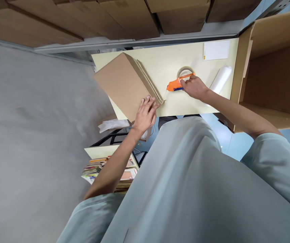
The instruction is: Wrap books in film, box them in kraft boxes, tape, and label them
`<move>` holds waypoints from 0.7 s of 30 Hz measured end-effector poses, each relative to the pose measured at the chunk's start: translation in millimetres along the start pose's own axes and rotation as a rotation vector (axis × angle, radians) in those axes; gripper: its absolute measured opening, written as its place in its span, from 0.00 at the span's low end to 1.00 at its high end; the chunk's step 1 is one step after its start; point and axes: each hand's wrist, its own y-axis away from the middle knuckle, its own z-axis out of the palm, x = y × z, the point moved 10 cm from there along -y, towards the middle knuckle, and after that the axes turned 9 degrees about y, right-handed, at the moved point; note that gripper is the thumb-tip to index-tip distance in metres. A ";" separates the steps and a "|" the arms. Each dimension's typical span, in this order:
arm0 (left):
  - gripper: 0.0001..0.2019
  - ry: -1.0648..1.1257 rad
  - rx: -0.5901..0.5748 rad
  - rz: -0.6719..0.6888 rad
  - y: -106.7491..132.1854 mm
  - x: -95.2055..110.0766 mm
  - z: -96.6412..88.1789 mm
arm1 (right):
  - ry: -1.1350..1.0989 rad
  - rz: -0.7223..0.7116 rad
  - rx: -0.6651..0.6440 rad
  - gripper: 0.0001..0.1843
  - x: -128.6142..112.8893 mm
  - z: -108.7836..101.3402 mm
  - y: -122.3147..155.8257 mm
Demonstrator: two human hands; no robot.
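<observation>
A stack of flattened brown cardboard boxes [122, 84] lies tilted over the left edge of a pale yellow table [165, 60]. My left hand [145, 114] rests on the stack's near corner, fingers stretched flat on the cardboard. My right hand [194, 87] is closed around the handle of an orange tape dispenser [176, 84], which lies on the table and carries a roll of clear tape [185, 71].
A white paper sheet [216, 50] and a white roll [221, 79] lie on the table's right part. A large open cardboard box [274, 71] stands at the right. Brown boxes [84, 20] are stacked behind. Books [96, 168] sit on a lower shelf at left.
</observation>
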 end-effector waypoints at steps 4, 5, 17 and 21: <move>0.15 -0.030 -0.040 -0.008 24.9 12.0 -6.9 | -0.026 -0.070 -0.016 0.28 -35.3 -5.0 -4.4; 0.13 -0.033 -0.047 -0.021 30.2 13.8 -10.7 | -0.024 -0.093 -0.032 0.29 -46.0 -5.5 -1.8; 0.37 0.037 0.570 -0.482 -111.3 -84.0 -57.4 | -0.049 -0.141 -0.112 0.31 -75.3 -0.5 18.3; 0.36 0.024 0.424 -0.392 -111.7 -78.0 -32.4 | -0.075 -0.172 -0.087 0.31 -82.3 -7.0 19.0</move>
